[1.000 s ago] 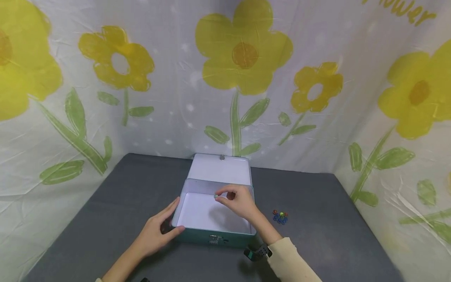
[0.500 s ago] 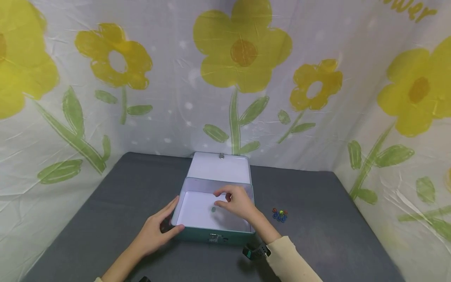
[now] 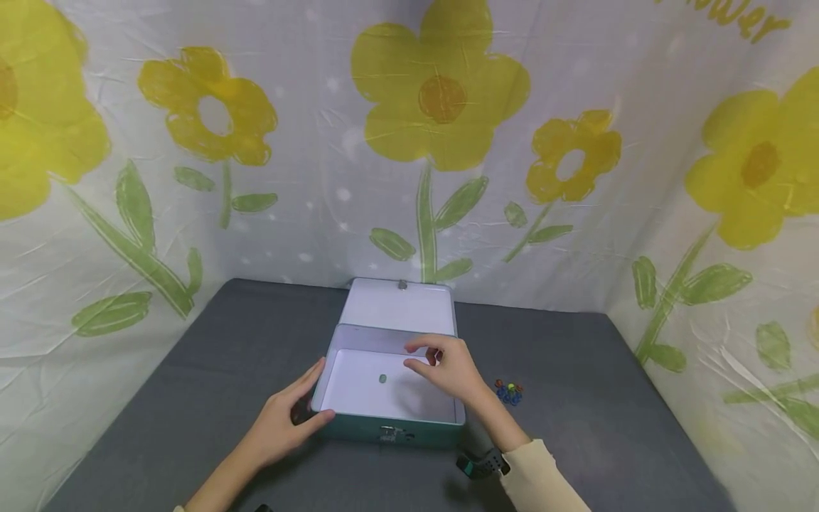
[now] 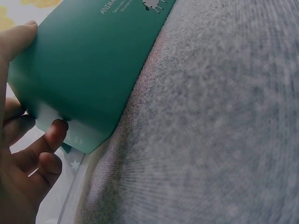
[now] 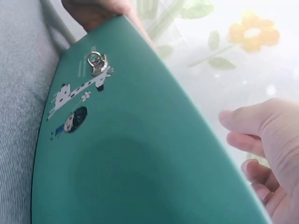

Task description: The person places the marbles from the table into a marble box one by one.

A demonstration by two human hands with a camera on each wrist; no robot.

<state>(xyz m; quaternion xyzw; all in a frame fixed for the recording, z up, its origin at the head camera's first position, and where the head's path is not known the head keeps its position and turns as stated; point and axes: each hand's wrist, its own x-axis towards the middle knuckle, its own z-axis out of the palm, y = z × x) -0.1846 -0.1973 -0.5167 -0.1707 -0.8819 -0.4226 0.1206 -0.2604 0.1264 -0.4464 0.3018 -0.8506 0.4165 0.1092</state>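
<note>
One box [image 3: 422,432], long axis crosswise, holds a green piece [image 3: 382,378]; left hand [image 3: 284,418] grips the box, right hand [image 3: 451,368] spread.

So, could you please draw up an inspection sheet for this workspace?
Surface: dark grey tabletop with a cloth-like texture.
Job's things: green box, lid open; one small green piece on its white floor; small coloured pieces grouped on the tabletop, right of the box.
Clutter: nothing seen.
Hands: left hand grips the box's near left corner; right hand is over the box, thumb and forefinger apart, holding nothing; dark strapped device by the right wrist.
Cables: nothing seen.
Surroundings: pale curtain printed with yellow flowers.
</note>
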